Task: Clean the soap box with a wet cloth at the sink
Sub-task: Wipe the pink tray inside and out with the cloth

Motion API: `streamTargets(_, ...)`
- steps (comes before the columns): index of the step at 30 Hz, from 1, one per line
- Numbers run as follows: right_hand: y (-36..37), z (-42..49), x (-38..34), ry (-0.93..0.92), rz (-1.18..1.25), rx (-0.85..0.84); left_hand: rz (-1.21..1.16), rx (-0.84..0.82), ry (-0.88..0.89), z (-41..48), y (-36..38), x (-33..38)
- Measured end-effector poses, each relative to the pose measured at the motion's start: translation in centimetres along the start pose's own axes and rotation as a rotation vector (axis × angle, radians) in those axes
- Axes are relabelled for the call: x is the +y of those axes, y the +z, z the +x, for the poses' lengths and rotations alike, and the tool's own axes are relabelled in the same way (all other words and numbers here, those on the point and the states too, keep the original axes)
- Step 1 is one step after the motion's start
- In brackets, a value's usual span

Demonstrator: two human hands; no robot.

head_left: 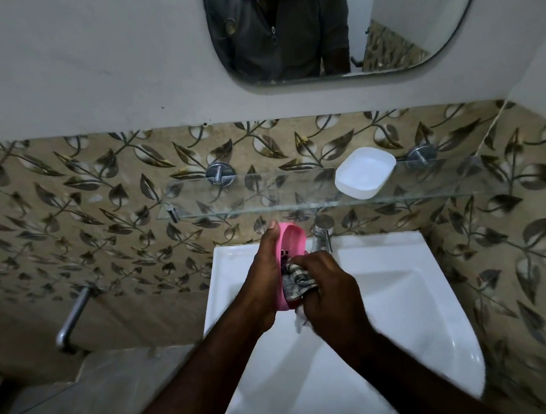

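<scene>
Head view, mid-frame above the sink (402, 294): grips light, rigid, likely slippery pink soap box (293, 245) along its rim with left hand (264, 282), presses soft bunched cloth (294, 282) into it with right hand (332, 288).

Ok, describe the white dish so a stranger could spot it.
Below the wall mirror, a glass shelf runs above the sink. The white dish sits toward its right end, alone there; the pink box is held over the sink.
</scene>
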State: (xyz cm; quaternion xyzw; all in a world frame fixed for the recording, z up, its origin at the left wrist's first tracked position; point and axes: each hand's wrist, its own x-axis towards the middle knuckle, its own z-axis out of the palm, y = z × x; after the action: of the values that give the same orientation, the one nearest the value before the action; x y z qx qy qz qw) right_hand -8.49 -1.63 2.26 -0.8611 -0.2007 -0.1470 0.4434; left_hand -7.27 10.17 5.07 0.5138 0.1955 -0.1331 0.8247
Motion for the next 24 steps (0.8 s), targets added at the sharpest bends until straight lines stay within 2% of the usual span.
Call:
streamTargets(7, 0.6, 1.9, -0.5, 0.131, 0.022, 0.147, 0.039, -0.061, -0.020, 0.0, -0.2, -0.3)
streamTargets(9, 0.9, 1.6, -1.1, 0.089, 0.051, 0.090, 0.002, -0.069, -0.037, 0.3, -0.9, 0.0)
streamTargets(13, 1.3, 0.2, -1.6, -0.052, 0.086, -0.175, -0.092, -0.024, -0.140, 1.3, -3.3, 0.1)
streamTargets(15, 1.4, 0.9, -1.0, -0.111, 0.016, -0.205, -0.124, -0.017, -0.156, 1.2, -3.8, -0.2)
streamTargets(16, 1.6, 1.6, -0.8, -0.102, -0.018, -0.170, -0.120, -0.025, -0.157, 1.1, -3.8, -0.3)
streamTargets(19, 2.2, 3.6, -1.2, 0.081, -0.053, 0.044, -0.063, -0.079, -0.117, 1.2, -3.3, -0.4)
streamTargets(21, 2.4, 3.9, -2.0, 0.073, -0.042, 0.077, -0.053, -0.109, -0.118, 1.1, -3.3, 0.0)
streamTargets(22, 2.3, 3.5, -2.4, 0.026, -0.033, 0.028, -0.047, -0.116, -0.125, 1.2, -3.7, 0.3)
streamTargets(24, 2.1, 2.2, -2.0, -0.084, 0.001, -0.174, -0.027, -0.075, -0.092, 1.7, -4.6, 0.8)
